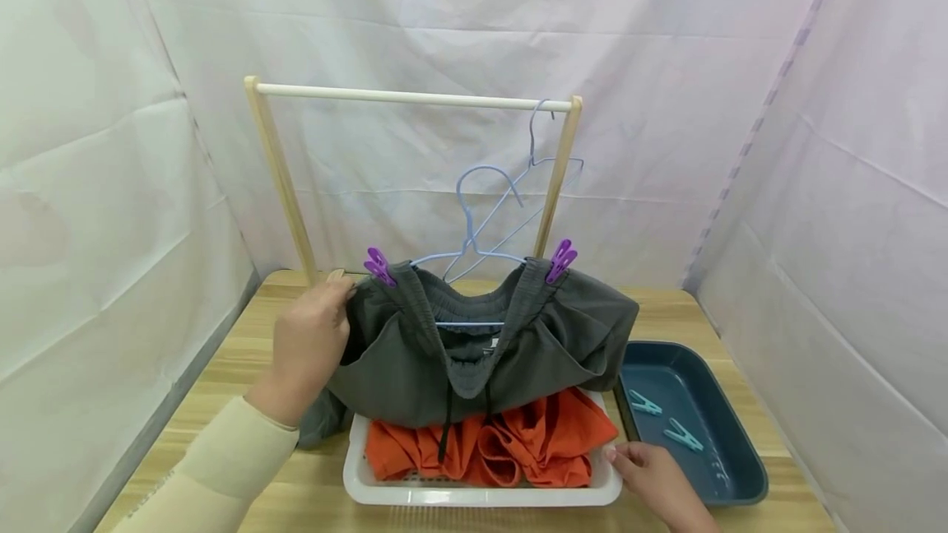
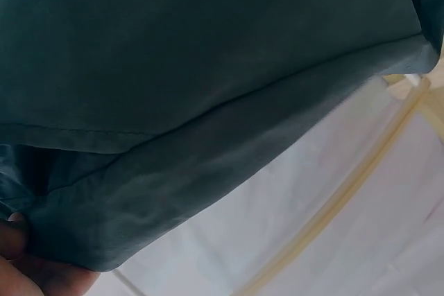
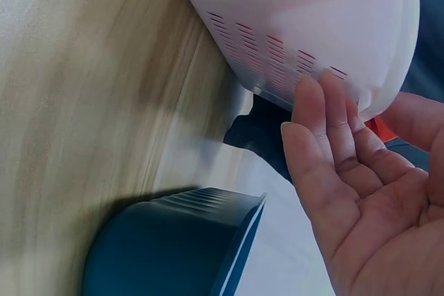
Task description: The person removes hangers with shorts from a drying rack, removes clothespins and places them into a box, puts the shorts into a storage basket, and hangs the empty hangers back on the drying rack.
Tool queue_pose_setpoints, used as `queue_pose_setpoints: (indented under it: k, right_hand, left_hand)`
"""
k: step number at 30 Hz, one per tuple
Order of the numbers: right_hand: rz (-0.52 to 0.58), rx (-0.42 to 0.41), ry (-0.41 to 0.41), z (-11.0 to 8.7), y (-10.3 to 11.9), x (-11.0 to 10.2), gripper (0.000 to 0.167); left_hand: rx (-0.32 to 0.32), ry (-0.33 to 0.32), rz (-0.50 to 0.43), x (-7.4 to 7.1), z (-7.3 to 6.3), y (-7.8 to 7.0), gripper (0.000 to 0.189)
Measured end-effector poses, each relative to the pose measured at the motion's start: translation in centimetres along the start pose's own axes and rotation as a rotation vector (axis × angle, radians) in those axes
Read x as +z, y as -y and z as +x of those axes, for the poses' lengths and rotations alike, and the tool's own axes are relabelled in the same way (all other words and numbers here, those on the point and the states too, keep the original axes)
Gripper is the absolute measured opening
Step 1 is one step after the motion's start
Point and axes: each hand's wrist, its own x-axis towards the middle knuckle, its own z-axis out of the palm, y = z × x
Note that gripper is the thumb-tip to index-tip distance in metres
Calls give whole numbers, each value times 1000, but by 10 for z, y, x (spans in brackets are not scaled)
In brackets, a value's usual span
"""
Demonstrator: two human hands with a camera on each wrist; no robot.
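Note:
Dark grey drawstring pants (image 1: 400,377) hang by the waistband from a light-blue wire hanger (image 1: 470,229), with a purple clothespin (image 1: 379,266) on the left and another purple clothespin (image 1: 561,260) on the right. My left hand (image 1: 313,344) grips the fabric at their left side; in the left wrist view its fingertips (image 2: 48,275) hold the cloth's lower corner. Below the pants stands a white basket (image 1: 481,498) with orange clothing (image 1: 548,442) inside. My right hand (image 1: 655,479) holds the basket's right front corner, thumb over the rim and fingers against the outer wall.
Behind stands a wooden rack with a white rod (image 1: 400,95), a second blue hanger (image 1: 533,138) hooked near its right end. On the right, a dark blue tray (image 1: 733,442) holds two teal clothespins (image 1: 682,435). White cloth walls (image 1: 815,187) surround the wooden table (image 1: 296,508).

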Motion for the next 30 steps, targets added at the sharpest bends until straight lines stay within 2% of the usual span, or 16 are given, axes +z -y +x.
queue_pose_setpoints:
  k: [9, 14, 20, 24, 30]
  right_hand:
    - [-51, 20, 24, 3, 0, -3, 33]
    - [-79, 2, 15, 1, 1, -8, 42]
    - [-107, -52, -54, -3, 3, -23, 50]
    - [-144, -87, -121, -9, 5, -35, 52]
    - [-156, -98, -172, -17, 10, -50, 54]
  left_hand:
    - [0, 60, -30, 3, -16, 0, 9]
    - [-5, 101, -30, 6, -25, -2, 10]
    - [-31, 128, -45, 11, -35, -5, 11]
    - [-23, 141, -52, 13, -40, -5, 12]
    - [-3, 157, -57, 14, -48, -6, 13]
